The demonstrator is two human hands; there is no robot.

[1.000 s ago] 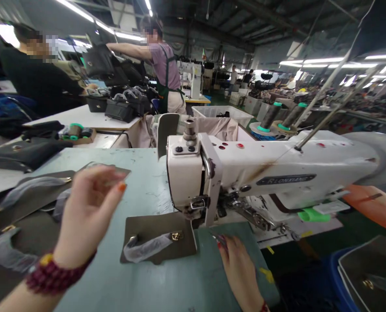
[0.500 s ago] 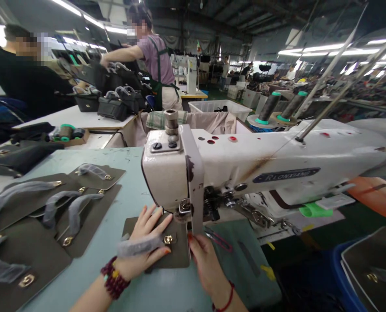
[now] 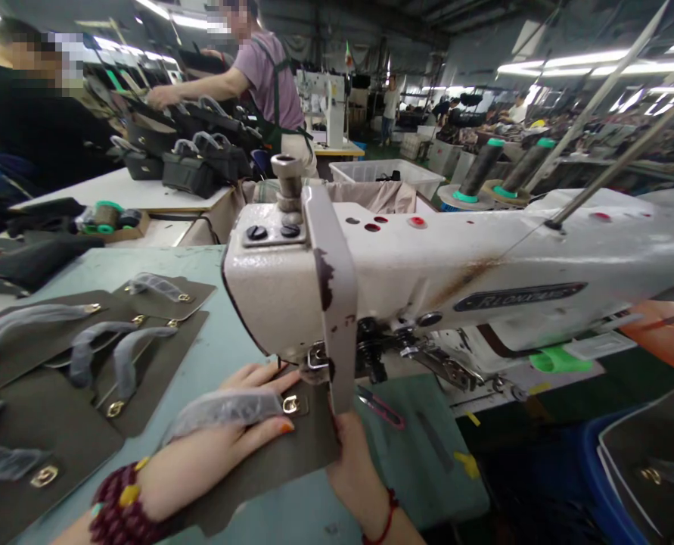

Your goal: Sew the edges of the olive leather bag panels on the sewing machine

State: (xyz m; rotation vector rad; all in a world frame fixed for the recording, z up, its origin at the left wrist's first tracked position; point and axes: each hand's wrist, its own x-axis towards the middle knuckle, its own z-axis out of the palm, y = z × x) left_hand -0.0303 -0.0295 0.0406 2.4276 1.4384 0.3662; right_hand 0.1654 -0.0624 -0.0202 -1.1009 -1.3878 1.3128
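A grey-brown bag panel (image 3: 311, 435) lies on the pale green table under the head of the sewing machine (image 3: 274, 288). My left hand (image 3: 249, 439) rests flat on the panel, fingers stretched towards the needle area. Over the back of that hand passes a plastic-wrapped handle (image 3: 228, 409), fixed to the panel by a gold metal fitting (image 3: 292, 404). At the panel's right edge, my right hand (image 3: 356, 473) is closed on the border. Its fingertips are partly hidden behind the machine's vertical guard, as is the needle.
Several similar panels with wrapped handles (image 3: 160, 378) lie at left. Pink-handled thread snips (image 3: 385, 409) sit right of the machine head. A blue bin (image 3: 580, 462) holding panels stands at right. Two co-workers are beyond, one behind finished black bags (image 3: 192, 172).
The panel has turned and shifted, with more of it reaching towards me at lower left. My left forearm lies flatter and further left. The camera view has moved a little closer to the machine.
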